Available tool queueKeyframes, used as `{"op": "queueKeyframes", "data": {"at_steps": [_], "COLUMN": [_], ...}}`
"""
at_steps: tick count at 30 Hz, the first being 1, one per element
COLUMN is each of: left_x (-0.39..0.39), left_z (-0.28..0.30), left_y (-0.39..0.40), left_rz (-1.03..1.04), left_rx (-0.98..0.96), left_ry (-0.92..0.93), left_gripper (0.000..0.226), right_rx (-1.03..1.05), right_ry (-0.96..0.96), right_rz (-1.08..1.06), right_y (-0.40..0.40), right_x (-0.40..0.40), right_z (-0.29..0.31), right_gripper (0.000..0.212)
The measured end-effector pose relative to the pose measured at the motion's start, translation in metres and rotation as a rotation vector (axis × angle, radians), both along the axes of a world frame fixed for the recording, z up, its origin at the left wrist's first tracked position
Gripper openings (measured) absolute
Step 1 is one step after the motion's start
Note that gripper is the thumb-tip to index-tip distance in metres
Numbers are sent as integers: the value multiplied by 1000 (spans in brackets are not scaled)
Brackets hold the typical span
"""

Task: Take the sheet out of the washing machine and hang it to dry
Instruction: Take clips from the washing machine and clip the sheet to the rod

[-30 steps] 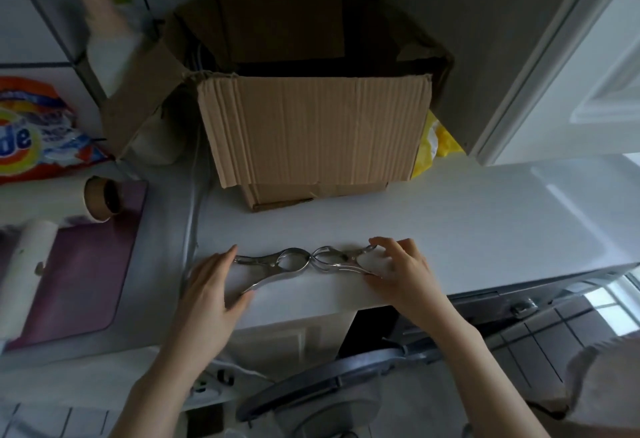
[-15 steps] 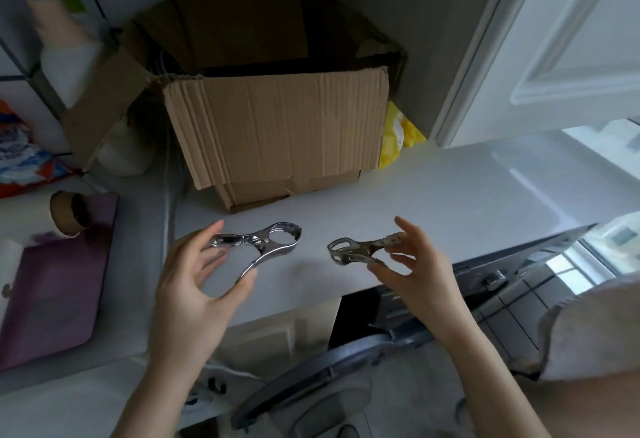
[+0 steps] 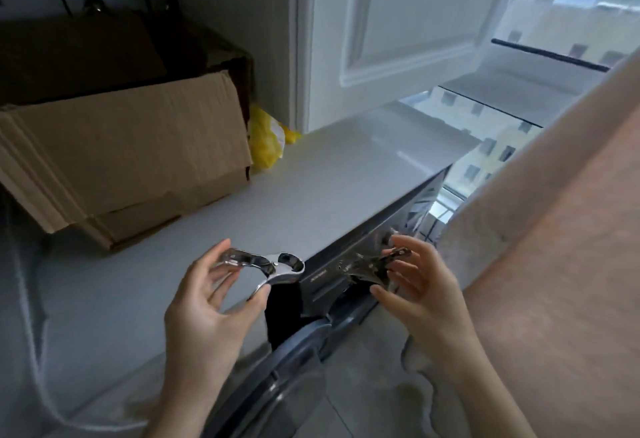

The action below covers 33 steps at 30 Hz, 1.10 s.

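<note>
**A metal peg in each hand**

While the sheet (image 3: 554,264) hangs at the right, the left hand (image 3: 207,302) pinches a metal peg (image 3: 265,264) over the counter (image 3: 329,178); the right hand's (image 3: 419,288) fingers grip another peg (image 3: 372,266) before the washing machine (image 3: 346,285).

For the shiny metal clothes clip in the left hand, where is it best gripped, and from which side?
Grip the shiny metal clothes clip by its two splayed handle arms, coming from the handle end nearest the person, as the left hand does: fingers on the upper arm, thumb on the lower. The ringed head points away towards the washing machine, so squeezing there should open it, free to meet the fabric.
</note>
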State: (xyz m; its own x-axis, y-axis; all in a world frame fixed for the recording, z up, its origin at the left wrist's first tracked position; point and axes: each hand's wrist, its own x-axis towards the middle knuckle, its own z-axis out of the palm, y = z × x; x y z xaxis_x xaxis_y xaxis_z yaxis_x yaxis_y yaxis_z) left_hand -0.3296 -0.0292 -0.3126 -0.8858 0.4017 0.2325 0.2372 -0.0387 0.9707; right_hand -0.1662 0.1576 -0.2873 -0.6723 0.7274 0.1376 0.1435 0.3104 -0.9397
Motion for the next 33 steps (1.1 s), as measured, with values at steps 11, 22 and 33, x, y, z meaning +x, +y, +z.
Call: {"op": "queueKeyframes", "data": {"at_steps": [11,22,33], "left_x": [86,235,362], "left_z": [13,23,69], "left_y": [95,136,185], "left_rz": [-338,-580,-627], "left_rx": [-98,-114,-15], "left_ry": [31,133,261], "left_gripper": [80,69,67], "right_rx": [87,127,432], "right_ry": [-72,-178,-337], "right_rz": [-380,-559,-521], "right_y": [12,13,57], "right_x": [130,290,424], "right_z": [1,-1,39], "right_gripper": [59,62,64]}}
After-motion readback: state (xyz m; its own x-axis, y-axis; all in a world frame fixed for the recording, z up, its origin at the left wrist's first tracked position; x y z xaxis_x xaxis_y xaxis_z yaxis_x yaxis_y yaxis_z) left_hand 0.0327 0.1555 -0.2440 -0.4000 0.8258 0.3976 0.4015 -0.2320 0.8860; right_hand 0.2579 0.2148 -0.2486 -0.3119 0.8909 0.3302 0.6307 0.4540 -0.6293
